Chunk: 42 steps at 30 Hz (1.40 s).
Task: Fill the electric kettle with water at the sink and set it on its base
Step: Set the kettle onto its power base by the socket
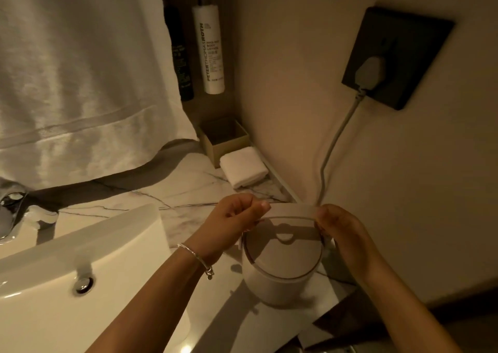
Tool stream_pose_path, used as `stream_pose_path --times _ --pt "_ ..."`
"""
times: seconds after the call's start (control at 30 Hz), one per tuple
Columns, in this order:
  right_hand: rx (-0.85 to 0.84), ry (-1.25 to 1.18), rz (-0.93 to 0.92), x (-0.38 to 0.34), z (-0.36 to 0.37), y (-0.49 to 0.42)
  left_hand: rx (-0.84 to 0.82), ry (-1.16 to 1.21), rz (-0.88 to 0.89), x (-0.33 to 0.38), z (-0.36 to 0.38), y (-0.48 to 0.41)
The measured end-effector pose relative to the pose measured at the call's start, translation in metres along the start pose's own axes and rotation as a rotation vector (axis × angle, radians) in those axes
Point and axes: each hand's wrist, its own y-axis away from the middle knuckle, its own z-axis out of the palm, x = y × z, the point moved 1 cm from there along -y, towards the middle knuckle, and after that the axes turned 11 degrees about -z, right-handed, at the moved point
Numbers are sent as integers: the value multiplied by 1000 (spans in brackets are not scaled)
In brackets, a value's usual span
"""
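A white electric kettle point(269, 285) stands on the marble counter point(194, 191) just right of the sink basin point(80, 244). Its round lid point(283, 255) has a brownish ring and a small half-round knob. My left hand point(231, 223) and my right hand point(342, 234) pinch the lid's far edge point(292, 208) from either side; that edge looks lifted. A grey cord point(334, 142) drops from a plug point(369, 75) in the dark wall socket down behind the kettle. The kettle's base is hidden. The chrome faucet point(10, 204) sits at the far left.
A large white towel point(80, 69) hangs over the back of the sink. Two bottles point(207, 50) hang in the corner above a small open box point(223, 139) and a folded white cloth point(244, 170). The wall stands close on the right. The sink drain point(83, 285) is visible.
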Motion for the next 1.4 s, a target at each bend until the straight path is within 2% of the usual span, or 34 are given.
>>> stream_pose_path --times 0.33,0.63,0.67,0.73,0.77,0.83,1.0,1.07,1.27,1.4 --pt "27 16 -4 5 0 -9 -21 -18 -28 0 -4 -17" --pt "-38 131 20 12 3 -14 -45 6 -50 -9 -14 -18" --pt "-8 76 45 16 1 -12 -44 0 -47 -10 -15 -17" --pt "176 -90 152 30 -6 -6 -30 0 -40 -13 -14 -15" --pt "286 -86 184 39 -11 -2 -17 5 -36 -13 -14 -15" --pt "408 87 245 60 -21 9 8 13 -30 -14 -13 -14" --pt "230 212 490 105 -20 36 15 2 -30 -15 -12 -14" --pt "226 194 545 115 -16 40 11 -3 -29 -15 -12 -14" --pt "239 151 568 122 -14 37 9 24 -28 -18 -12 -15" --pt "254 148 568 122 -14 37 -80 11 -6 -18 -17 -14"
